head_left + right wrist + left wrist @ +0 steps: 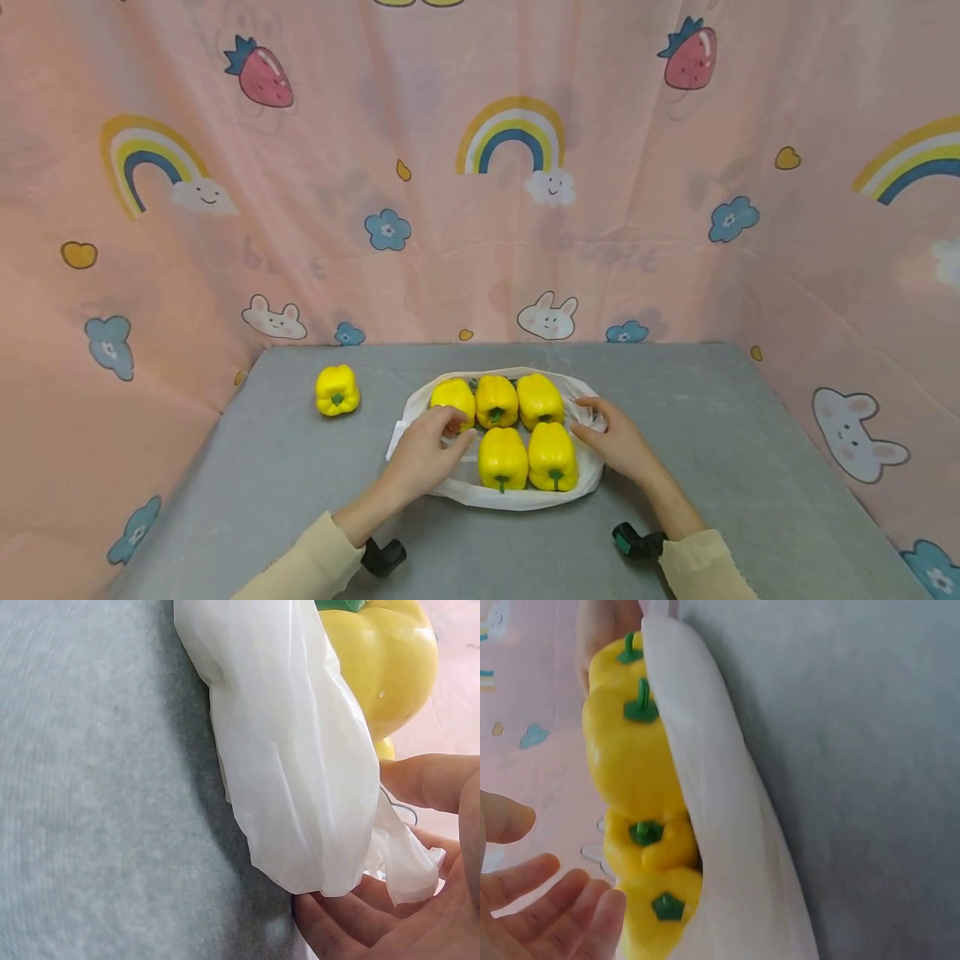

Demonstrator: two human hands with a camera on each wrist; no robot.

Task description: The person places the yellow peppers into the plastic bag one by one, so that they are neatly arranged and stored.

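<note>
A thin white bag (517,498) lies spread open on the table with several yellow bell peppers inside, including a front left pepper (503,459) and a front right pepper (552,457). My left hand (425,450) hovers over the bag's left part, fingers loosely bent, beside the back left pepper (452,397). In the left wrist view its thumb and fingers are apart with nothing between them. At the bag's right rim is my right hand (619,437). In the right wrist view its fingers (352,919) reach under the bag's edge, and the thumb stands apart, near a pepper (382,664).
Another yellow bell pepper (337,391) sits alone on the grey table (300,492), back left of the bag. A pink patterned curtain (465,267) hangs behind the table and along both sides. Black wrist devices (637,542) are on both wrists.
</note>
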